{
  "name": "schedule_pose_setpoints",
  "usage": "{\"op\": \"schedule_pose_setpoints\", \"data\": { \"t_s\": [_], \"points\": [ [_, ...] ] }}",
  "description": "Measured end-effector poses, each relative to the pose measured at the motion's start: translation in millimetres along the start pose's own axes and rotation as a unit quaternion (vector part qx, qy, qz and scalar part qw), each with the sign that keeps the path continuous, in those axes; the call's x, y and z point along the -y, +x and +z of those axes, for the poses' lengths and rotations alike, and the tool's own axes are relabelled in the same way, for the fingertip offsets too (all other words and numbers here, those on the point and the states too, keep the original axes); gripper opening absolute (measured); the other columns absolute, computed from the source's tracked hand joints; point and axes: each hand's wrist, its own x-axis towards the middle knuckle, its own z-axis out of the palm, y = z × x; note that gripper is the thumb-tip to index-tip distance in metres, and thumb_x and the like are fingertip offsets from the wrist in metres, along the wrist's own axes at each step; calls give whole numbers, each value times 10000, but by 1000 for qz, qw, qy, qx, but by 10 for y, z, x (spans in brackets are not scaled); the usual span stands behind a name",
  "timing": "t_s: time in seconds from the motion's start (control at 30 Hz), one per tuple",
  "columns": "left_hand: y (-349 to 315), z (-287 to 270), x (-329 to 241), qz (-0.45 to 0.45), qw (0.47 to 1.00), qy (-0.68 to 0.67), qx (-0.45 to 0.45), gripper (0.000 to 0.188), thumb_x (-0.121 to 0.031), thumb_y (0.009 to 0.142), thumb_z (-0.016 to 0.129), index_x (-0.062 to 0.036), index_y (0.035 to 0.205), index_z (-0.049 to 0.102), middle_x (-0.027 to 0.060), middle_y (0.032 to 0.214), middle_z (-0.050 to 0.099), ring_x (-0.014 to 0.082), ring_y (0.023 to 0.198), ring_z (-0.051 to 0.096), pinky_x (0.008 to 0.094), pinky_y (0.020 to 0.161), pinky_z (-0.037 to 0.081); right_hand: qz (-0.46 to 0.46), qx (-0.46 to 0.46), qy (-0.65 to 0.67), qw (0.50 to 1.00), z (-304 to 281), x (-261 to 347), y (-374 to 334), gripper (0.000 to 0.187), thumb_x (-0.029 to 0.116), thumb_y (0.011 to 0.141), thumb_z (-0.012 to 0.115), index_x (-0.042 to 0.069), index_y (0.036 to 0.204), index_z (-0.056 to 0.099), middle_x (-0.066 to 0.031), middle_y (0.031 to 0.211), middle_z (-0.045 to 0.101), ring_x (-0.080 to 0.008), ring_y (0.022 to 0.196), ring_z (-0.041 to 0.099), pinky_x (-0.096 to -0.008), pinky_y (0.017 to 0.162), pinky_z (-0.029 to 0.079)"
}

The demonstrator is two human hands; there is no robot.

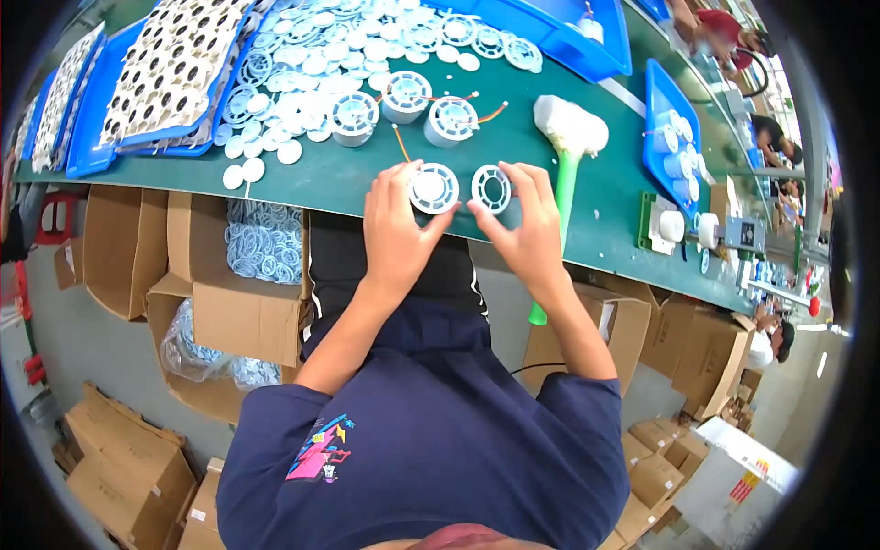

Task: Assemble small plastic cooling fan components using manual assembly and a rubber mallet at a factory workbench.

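My left hand [392,215] is closed round a pale blue cylindrical plastic housing [434,188] with a slotted rim and a white disc in its middle; an orange wire sticks up beside it. Just to the right, my right hand [533,225] pinches a flat slotted ring [476,189] by its edge, apart from the housing. Beyond my hands stand three similar housings [355,117] with orange wires. A mallet [570,128] with a white head and green handle lies right of my right hand, its handle reaching past the table edge.
Loose rings and white discs [312,64] are heaped at the back of the green table [312,188]. Trays of dark-holed parts [174,73] stand at left. A blue tray [655,110] with white parts and a small fixture [655,225] are at right. Cardboard boxes [247,316] sit below.
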Motion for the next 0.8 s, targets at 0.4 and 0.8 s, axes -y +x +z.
{"op": "schedule_pose_setpoints", "data": {
  "t_s": [0.4,0.8],
  "points": [
    [-23,73,24,26,998,10,-49,640,-206,726,906,-23,1260,603,154,1170,662,358,1056,651,444,865,507,-35,83,41,995,215,419,217,564,119,797,873,-30,1290,644,-186,1233,567,-341,1077,643,-400,854,563],
    [-42,77,50,30,998,9,-51,632,-220,741,894,-23,1268,605,150,1191,660,358,1057,648,449,873,506,21,35,55,998,283,502,166,560,147,807,873,-35,1276,626,-200,1231,562,-350,1084,636,-416,862,554]
  ]
}}
